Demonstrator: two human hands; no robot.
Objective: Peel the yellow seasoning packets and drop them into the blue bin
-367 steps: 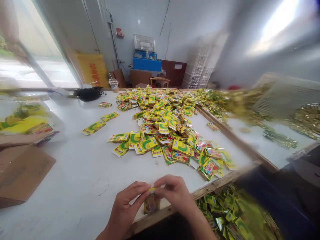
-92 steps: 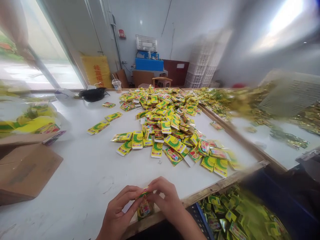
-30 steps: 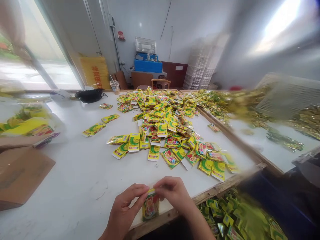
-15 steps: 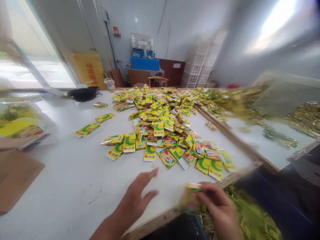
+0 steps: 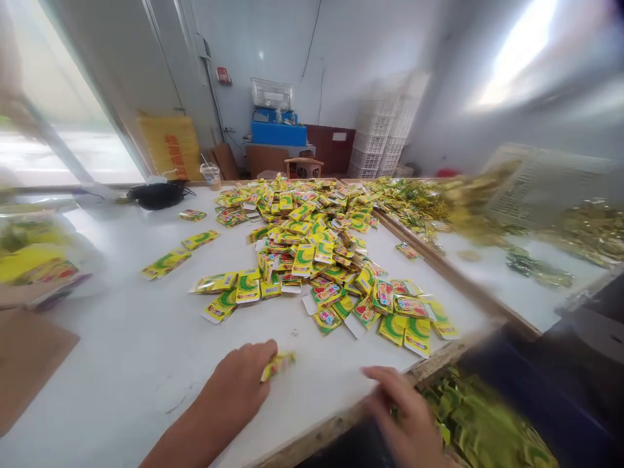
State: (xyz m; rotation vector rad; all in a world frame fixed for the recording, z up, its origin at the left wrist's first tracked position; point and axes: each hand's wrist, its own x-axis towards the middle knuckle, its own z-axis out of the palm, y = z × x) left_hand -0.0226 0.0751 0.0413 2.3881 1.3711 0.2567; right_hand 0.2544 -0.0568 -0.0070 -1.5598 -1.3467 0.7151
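My left hand (image 5: 244,374) is closed on a small yellow-and-green candy box (image 5: 279,365), held low over the near part of the white table. The hand covers part of this box. Over the table's near wooden edge, my right hand (image 5: 407,409) is open, slightly blurred, thumb and fingers apart with nothing between them. In front of both hands lies a heap of similar candy boxes (image 5: 303,259), some with white end flaps standing out. Below the edge, beside my right hand, several green-and-yellow packets (image 5: 478,416) fill a dark container.
Two loose boxes (image 5: 166,263) lie left of the heap. A brown carton (image 5: 32,364) stands at the left edge. Further back are a black bag (image 5: 158,195) and a plastic cup (image 5: 210,174). A wooden strip (image 5: 439,263) divides off gold packets (image 5: 414,195) on the right.
My left hand has gone from open to gripping a box, and one box at the heap's near side is gone. The box in my right hand is no longer there; that hand has opened.
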